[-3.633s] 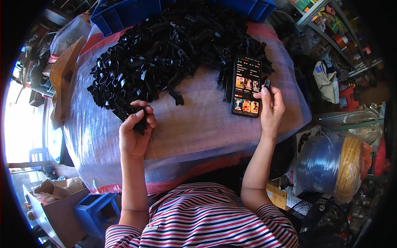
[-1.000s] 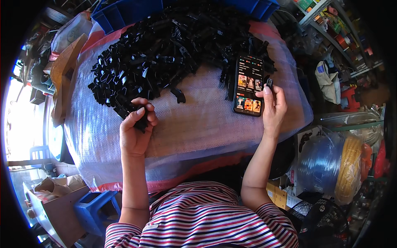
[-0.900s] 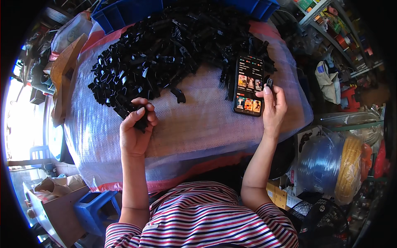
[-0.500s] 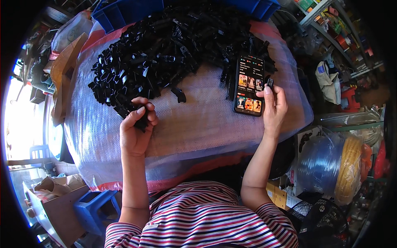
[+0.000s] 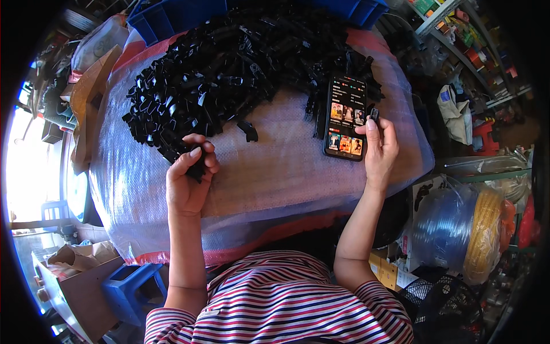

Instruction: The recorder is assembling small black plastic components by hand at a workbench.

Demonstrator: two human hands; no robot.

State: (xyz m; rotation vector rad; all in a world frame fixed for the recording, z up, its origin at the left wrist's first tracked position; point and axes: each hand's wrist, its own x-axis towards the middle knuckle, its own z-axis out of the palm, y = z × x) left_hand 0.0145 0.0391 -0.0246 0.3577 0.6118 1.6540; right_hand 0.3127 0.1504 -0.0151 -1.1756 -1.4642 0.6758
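My left hand [image 5: 191, 166] is curled around black plastic parts [image 5: 197, 172], at the near left edge of a big heap of similar black parts [image 5: 195, 86]. How many it holds is hidden by the fingers. A phone [image 5: 345, 123] with a lit screen of small pictures lies to the right, its upper end by the heap. At the phone's right edge, my right hand [image 5: 380, 146] pinches a small black plastic part [image 5: 373, 113], with one fingertip over the edge of the screen. A single black part [image 5: 248, 131] lies apart from the heap, between my hands.
The heap rests on a bulky woven plastic sack [image 5: 269, 178] with red bands. Blue plastic bins [image 5: 177, 17] stand behind it. A blue stool [image 5: 129, 292] is at the lower left. Wrapped coils of tubing [image 5: 447, 229] and a black mesh fan guard [image 5: 447, 304] are at the right.
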